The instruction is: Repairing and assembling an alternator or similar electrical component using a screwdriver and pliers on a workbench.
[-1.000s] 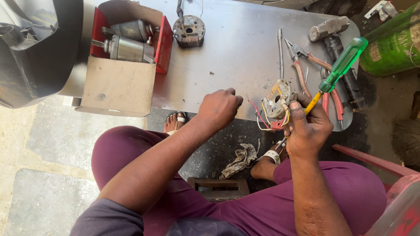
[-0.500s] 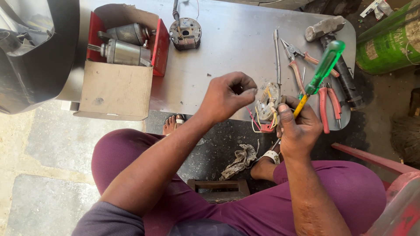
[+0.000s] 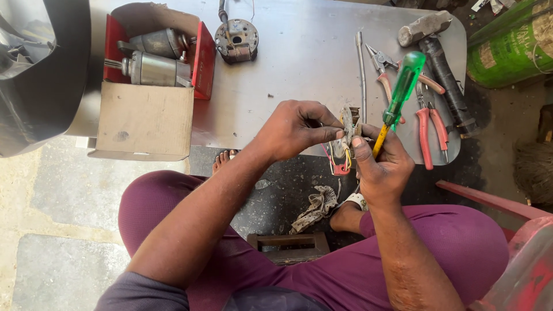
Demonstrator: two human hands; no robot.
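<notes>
Landmark: metal table (image 3: 288, 75), grey, flat. All places told from it.
Left hand (image 3: 296, 129): over the near edge of the table. Thumb + fingers pressed together, pinching the top of the small wired part (image 3: 347, 129).
Right hand (image 3: 383, 164): just past the near edge, right next to the left hand. Fist closed round the screwdriver (image 3: 399, 95); thumb also touches the wired part from the right.
Wired part: small metal bit w/ yellow + red wires hanging down. It sits btwn both hands, at the table's near edge, up in the air, not on the table.
Screwdriver: green handle, yellow neck. Long way runs from the right hand up + right, over the table. Handle end points away from the person. Tip is hidden by the hand, can't tell where it touches.
Key spot: wired part lies left of the right hand's grip, right of the left hand's pinch. Both hands touch it; left holds more of it.
Pliers (image 3: 429, 124): red handles, on the table's right side, near the right hand.
Box (image 3: 144, 118): cardboard, on the table's left end, w/ metal motors (image 3: 152, 66) inside.
Rag (image 3: 317, 207): on the floor below the table's near edge.
</notes>
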